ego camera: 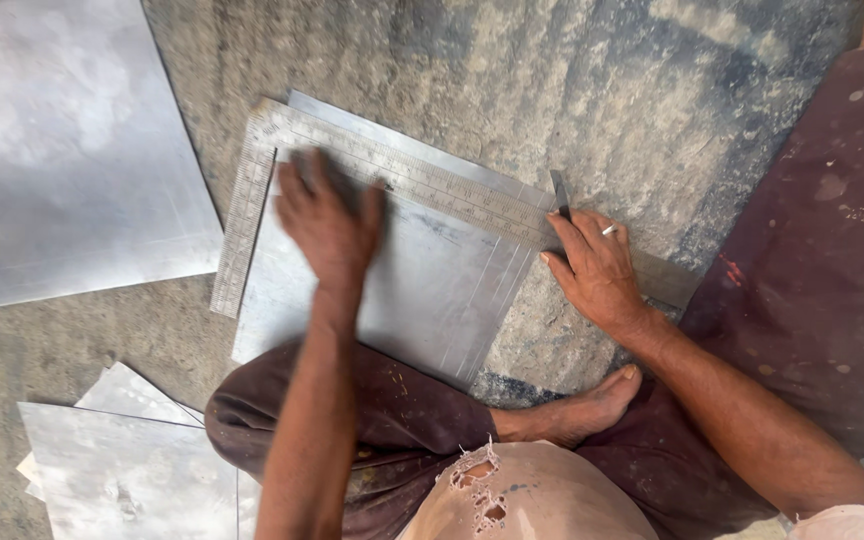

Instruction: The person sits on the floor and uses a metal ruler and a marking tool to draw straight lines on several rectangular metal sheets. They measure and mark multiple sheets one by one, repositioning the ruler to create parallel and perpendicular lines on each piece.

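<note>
A square metal sheet (pixel 432 290) lies on the concrete floor in front of me. A steel framing square (pixel 252 190) rests on it, one arm along the far edge, the other down the left edge. My left hand (pixel 330 222) is blurred and presses flat on the sheet beside the square's corner. My right hand (pixel 597 268) grips a thin dark scribing tool (pixel 559 193) with its tip against the square's long arm at the sheet's right corner. A ring shows on one finger.
A large metal sheet (pixel 62 150) lies at the upper left. More cut sheets (pixel 122 460) are stacked at the lower left. My folded legs in maroon trousers (pixel 812 270) and a bare foot (pixel 582 405) sit close to the work.
</note>
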